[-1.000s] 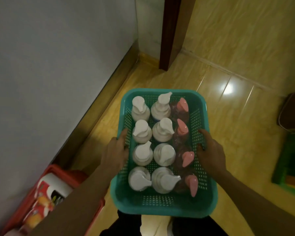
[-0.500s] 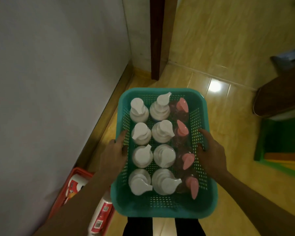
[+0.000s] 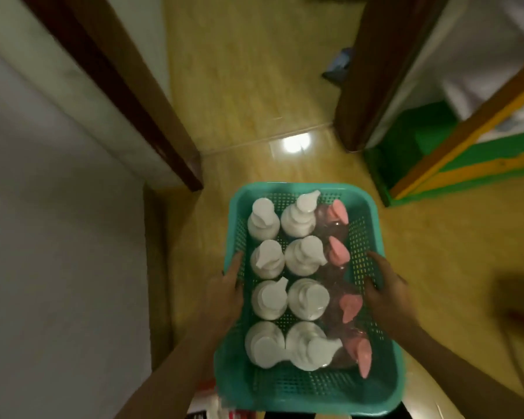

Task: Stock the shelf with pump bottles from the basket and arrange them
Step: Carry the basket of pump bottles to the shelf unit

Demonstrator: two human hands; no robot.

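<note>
I carry a teal perforated basket (image 3: 303,391) in front of me above the floor. My left hand (image 3: 226,290) grips its left rim and my right hand (image 3: 386,290) grips its right rim. Inside stand several white pump bottles (image 3: 268,299) in two columns on the left and middle. Several clear bottles with pink pump heads (image 3: 339,252) fill the right column. All bottles stand upright. No shelf is in view.
A grey wall (image 3: 58,267) runs along the left. A dark wooden door frame (image 3: 127,95) stands ahead left and another (image 3: 363,74) ahead right, with yellow tiled floor (image 3: 248,86) between. Green and yellow furniture (image 3: 454,164) sits at the right. A red-and-white package (image 3: 206,400) shows below the basket.
The view has swung forward and up: the doorway is now closer and both frames show. The red bin at the lower left has dropped out of view. My hands keep the same grip.
</note>
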